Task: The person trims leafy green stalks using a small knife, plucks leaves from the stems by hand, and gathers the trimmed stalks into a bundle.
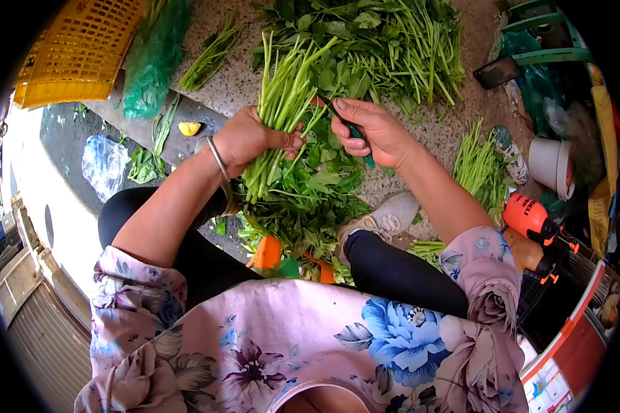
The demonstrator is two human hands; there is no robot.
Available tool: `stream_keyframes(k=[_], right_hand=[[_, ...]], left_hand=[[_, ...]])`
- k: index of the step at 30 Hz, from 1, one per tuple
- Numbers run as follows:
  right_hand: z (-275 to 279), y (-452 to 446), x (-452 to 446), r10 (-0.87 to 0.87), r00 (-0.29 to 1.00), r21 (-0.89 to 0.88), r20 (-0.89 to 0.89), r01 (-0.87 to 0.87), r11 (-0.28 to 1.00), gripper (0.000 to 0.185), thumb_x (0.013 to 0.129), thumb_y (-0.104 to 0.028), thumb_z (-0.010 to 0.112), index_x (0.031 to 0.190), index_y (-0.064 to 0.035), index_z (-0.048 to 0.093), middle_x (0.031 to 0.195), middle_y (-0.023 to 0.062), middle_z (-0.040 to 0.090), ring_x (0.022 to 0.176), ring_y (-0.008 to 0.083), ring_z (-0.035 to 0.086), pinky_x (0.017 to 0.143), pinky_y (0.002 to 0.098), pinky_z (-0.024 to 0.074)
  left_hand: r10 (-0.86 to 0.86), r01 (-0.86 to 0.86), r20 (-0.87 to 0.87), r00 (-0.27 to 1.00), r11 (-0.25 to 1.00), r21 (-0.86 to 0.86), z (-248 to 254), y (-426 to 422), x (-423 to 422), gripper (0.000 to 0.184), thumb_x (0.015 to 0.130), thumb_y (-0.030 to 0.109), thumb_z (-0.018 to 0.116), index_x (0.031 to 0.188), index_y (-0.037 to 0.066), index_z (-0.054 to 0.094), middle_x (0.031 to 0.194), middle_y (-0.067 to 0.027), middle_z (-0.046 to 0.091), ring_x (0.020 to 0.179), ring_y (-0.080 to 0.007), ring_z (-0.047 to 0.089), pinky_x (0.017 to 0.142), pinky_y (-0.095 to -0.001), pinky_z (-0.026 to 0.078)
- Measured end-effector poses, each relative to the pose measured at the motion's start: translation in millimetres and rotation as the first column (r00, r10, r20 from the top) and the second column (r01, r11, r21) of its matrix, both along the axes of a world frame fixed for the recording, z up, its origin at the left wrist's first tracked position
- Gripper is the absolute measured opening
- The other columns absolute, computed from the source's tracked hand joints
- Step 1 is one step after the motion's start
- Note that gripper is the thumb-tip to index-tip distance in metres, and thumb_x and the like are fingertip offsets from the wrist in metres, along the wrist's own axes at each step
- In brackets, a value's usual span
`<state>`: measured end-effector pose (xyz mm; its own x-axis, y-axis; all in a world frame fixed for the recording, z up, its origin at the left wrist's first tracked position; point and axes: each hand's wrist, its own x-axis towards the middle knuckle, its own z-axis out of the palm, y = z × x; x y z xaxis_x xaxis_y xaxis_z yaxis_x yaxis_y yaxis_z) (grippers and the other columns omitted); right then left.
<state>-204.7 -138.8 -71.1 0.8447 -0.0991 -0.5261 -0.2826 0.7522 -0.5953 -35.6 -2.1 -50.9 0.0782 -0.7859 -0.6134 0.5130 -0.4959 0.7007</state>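
Observation:
A bunch of leafy green stems (282, 93) is gripped in my left hand (244, 141), cut ends pointing up and leaves hanging down. My right hand (382, 131) is closed around a small knife (355, 132) with a green handle; its dark, narrow blade points toward the bunch. Whether the blade touches a stem I cannot tell. Below my hands, between my feet, lies a pile of loose leaves (317, 196). A large heap of the same greens (399, 51) spreads on the ground just beyond my hands.
A yellow crate (83, 51) and green plastic bag (155, 65) are at upper left, near a small stem bundle (212, 55). More stems (475, 162), a white bucket (551, 167) and red spray bottle (527, 215) are right. A phone (496, 72) leans by a green stool (548, 55).

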Motion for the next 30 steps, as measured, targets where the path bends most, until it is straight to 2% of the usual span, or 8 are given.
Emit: stream_keyframes(k=[9, 11, 14, 17, 19, 22, 25, 30], right_hand=[[-27, 2, -6, 0.104, 0.974, -0.164, -0.2, -0.138, 0.977, 0.033, 0.085, -0.032, 0.055, 0.108, -0.0072, 0.054, 0.063, -0.0025, 0.047, 0.047, 0.0043, 0.039, 0.038, 0.0189, 0.0297], [-50, 4, -11, 0.137, 0.884, -0.545, -0.448, -0.391, 0.742, 0.031, 0.084, -0.026, 0.056, 0.107, -0.0047, 0.054, 0.064, 0.0, 0.052, 0.047, 0.0064, 0.041, 0.044, 0.022, 0.0368], [-69, -10, -41, 0.283, 0.726, -0.683, -0.627, -0.687, 0.247, 0.044, 0.079, -0.028, 0.062, 0.114, -0.003, 0.053, 0.083, 0.011, 0.061, 0.069, 0.0181, 0.056, 0.064, 0.0317, 0.0456], [-44, -41, -25, 0.288, 0.578, -0.522, -0.763, -0.815, 0.251, 0.047, 0.073, -0.03, 0.065, 0.112, -0.0056, 0.055, 0.101, 0.0135, 0.059, 0.083, 0.0248, 0.059, 0.071, 0.0361, 0.0461], [-51, -59, -23, -0.375, 0.721, -0.809, -0.584, -0.555, 0.194, 0.028, 0.075, -0.025, 0.063, 0.1, -0.0112, 0.06, 0.097, 0.009, 0.059, 0.075, 0.0263, 0.059, 0.062, 0.0386, 0.0459], [-62, -75, -17, -0.331, 0.91, -0.941, -0.251, -0.31, -0.138, 0.026, 0.077, -0.021, 0.061, 0.098, -0.0041, 0.059, 0.099, 0.0108, 0.056, 0.081, 0.0229, 0.058, 0.069, 0.0339, 0.0454], [-76, -85, -4, -0.295, 0.921, -0.917, -0.256, -0.328, -0.227, 0.022, 0.079, -0.018, 0.061, 0.093, -0.0018, 0.059, 0.092, 0.0068, 0.057, 0.075, 0.019, 0.057, 0.064, 0.0299, 0.0442], [-44, -62, 14, -0.355, 0.934, -0.97, 0.029, 0.112, 0.216, 0.022, 0.078, -0.017, 0.064, 0.09, 0.0003, 0.06, 0.088, 0.0016, 0.056, 0.07, 0.0128, 0.052, 0.061, 0.0255, 0.0414]], left_hand=[[-0.139, 0.131, 0.062, 0.988, 0.984, 0.12, -5, 6, 8, 0.019, 0.068, -0.009, 0.064, 0.084, -0.002, 0.058, 0.073, -0.0089, 0.06, 0.06, -0.0166, 0.058, 0.055, -0.0269, 0.048], [-0.191, 0.185, 0.059, 0.98, 0.977, 0.106, -11, 10, 11, 0.017, 0.068, -0.007, 0.064, 0.084, -0.002, 0.058, 0.074, -0.0094, 0.061, 0.059, -0.0164, 0.058, 0.055, -0.0262, 0.048], [-0.15, 0.135, 0.097, 0.984, 0.981, 0.14, -11, 9, 15, 0.019, 0.069, -0.006, 0.063, 0.087, -0.004, 0.057, 0.079, -0.0126, 0.062, 0.063, -0.0167, 0.06, 0.058, -0.0276, 0.05], [-0.011, 0.003, 0.055, 0.998, 0.99, 0.143, -11, 8, 18, 0.018, 0.072, -0.005, 0.06, 0.089, -0.003, 0.055, 0.084, -0.0119, 0.062, 0.063, -0.0161, 0.059, 0.058, -0.0274, 0.051], [0.111, -0.104, -0.054, 0.992, 0.988, 0.116, -9, 5, 17, 0.016, 0.074, -0.002, 0.059, 0.089, -0.001, 0.054, 0.086, -0.0099, 0.062, 0.063, -0.0141, 0.058, 0.058, -0.0272, 0.051], [0.117, -0.113, -0.022, 0.993, 0.985, 0.133, -7, -1, 14, 0.02, 0.075, 0.003, 0.061, 0.094, 0.002, 0.055, 0.085, -0.0063, 0.063, 0.063, -0.0122, 0.057, 0.056, -0.0252, 0.05], [0.145, -0.14, -0.029, 0.989, 0.98, 0.143, -7, -4, 10, 0.026, 0.074, 0.005, 0.064, 0.099, 0.002, 0.056, 0.083, -0.0049, 0.063, 0.065, -0.0121, 0.057, 0.056, -0.0235, 0.048], [0.283, -0.276, -0.07, 0.957, 0.956, 0.101, -7, -9, 9, 0.021, 0.074, 0.003, 0.064, 0.094, 0.0, 0.057, 0.082, -0.0079, 0.063, 0.068, -0.0149, 0.06, 0.058, -0.0258, 0.049]])
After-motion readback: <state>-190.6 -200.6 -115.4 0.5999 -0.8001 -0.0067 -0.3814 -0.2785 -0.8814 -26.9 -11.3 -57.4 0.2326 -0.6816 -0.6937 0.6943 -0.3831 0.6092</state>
